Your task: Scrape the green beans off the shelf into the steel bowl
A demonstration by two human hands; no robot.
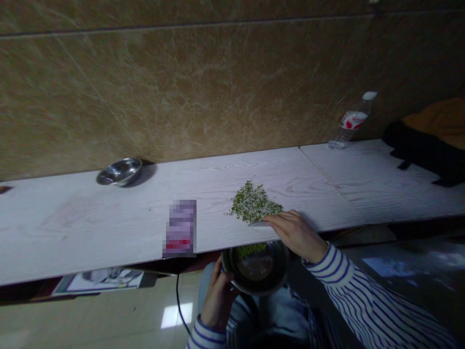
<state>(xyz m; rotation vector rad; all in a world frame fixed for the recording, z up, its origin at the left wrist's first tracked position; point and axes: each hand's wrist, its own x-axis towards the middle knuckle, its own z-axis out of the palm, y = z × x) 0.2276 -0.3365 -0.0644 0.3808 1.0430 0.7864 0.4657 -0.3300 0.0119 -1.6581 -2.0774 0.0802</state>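
My left hand point(220, 294) grips the left rim of a metal bowl point(261, 286) above my lap, just below the table's front edge. Small green bits point(252, 249) lie in the bowl along its far side. On the table above it spreads a loose pile of fine green and whitish bits point(252, 201). Pinched in my right hand point(296, 234) is a thin, flat, greyish piece point(257, 224), its edge at the near side of the pile. Its exact kind is unclear, as my fingers cover part of it.
On the white table point(83, 228) stand a second metal bowl point(121, 172) near the wall and a plastic bottle point(352, 121) at the right. A blurred-out purple object point(181, 225) lies left of the pile. Dark and orange cloth point(428, 145) sits far right. A black cable point(178, 300) hangs below.
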